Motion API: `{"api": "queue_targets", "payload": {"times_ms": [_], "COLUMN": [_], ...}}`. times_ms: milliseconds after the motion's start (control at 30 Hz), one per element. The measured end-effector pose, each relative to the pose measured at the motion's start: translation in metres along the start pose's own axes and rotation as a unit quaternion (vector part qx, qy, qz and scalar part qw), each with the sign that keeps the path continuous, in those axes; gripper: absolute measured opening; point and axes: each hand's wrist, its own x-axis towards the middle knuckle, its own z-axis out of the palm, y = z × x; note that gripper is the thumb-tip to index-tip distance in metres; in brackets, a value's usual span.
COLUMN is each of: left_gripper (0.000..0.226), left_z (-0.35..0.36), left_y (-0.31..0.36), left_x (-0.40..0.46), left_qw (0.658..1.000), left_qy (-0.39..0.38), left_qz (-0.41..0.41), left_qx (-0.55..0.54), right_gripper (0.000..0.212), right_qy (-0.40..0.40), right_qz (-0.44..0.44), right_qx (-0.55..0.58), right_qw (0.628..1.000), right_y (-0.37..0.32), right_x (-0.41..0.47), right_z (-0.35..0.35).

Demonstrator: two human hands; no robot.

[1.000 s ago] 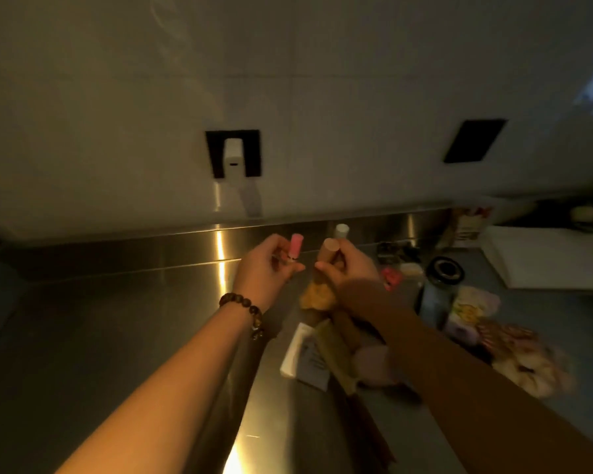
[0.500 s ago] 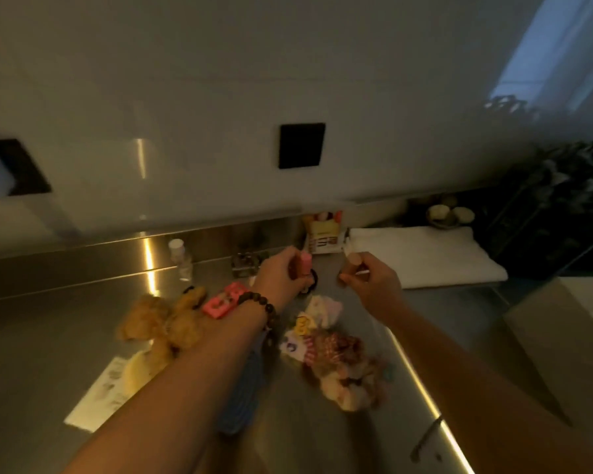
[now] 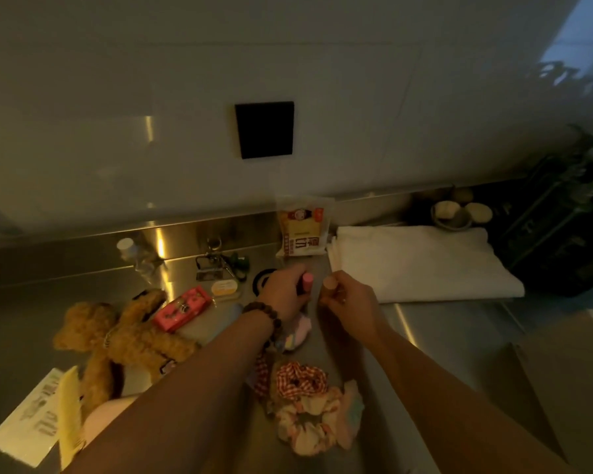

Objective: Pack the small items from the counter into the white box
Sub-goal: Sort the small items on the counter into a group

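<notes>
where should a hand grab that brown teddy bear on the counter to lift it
Grip the teddy bear round its torso, coming from above. It lies flat with limbs splayed, so the middle is the thickest, most central part. Both hands are busy now.

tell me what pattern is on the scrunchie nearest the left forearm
Red-and-white gingham check on the scrunchie; the head view shows it plainly.

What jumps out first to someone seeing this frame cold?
Both hands mid-frame over the steel counter: the left hand grips a pink tube, the right hand a beige one. Left of them lies a brown plush bear; a folded white cloth sits at the back right.
</notes>
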Motion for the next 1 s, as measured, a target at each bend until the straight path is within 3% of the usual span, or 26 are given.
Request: {"api": "queue_targets", "payload": {"times_ms": [133, 233, 400, 467, 667, 833, 1000], "left_gripper": [0.034, 0.064, 0.081, 0.083, 0.094, 0.095, 0.088], "left_z": [-0.002, -0.006, -0.017, -0.017, 0.016, 0.059, 0.073], "left_y": [0.001, 0.006, 0.014, 0.012, 0.000, -0.008, -0.016], "left_x": [-0.003, -0.011, -0.055, -0.080, -0.159, -0.202, -0.206], "left_qw": [1.000, 0.999, 0.999, 0.997, 0.969, 0.934, 0.916], "left_qy": [-0.023, -0.025, 0.044, 0.063, 0.063, 0.055, 0.028], "left_qz": [-0.012, -0.026, 0.013, 0.051, 0.148, 0.197, 0.158], "left_qx": [-0.004, -0.018, -0.021, 0.003, 0.185, 0.294, 0.367], "right_gripper": [0.031, 0.048, 0.067, 0.072, 0.084, 0.096, 0.102], "right_qy": [-0.006, 0.012, 0.083, 0.102, 0.095, 0.001, -0.053], "right_qz": [0.009, 0.029, -0.019, -0.048, 0.022, 0.033, 0.037], "right_qx": [0.014, 0.032, -0.002, -0.043, -0.093, -0.242, -0.355], "right_qw": [1.000, 0.999, 0.996, 0.993, 0.991, 0.970, 0.933], "right_y": [-0.003, -0.007, -0.009, -0.003, 0.023, 0.043, 0.051], "right_x": [-0.003, -0.012, -0.057, -0.086, -0.183, -0.242, -0.255], "right_z": [-0.003, -0.013, -0.034, -0.038, -0.017, 0.002, 0.028]}}
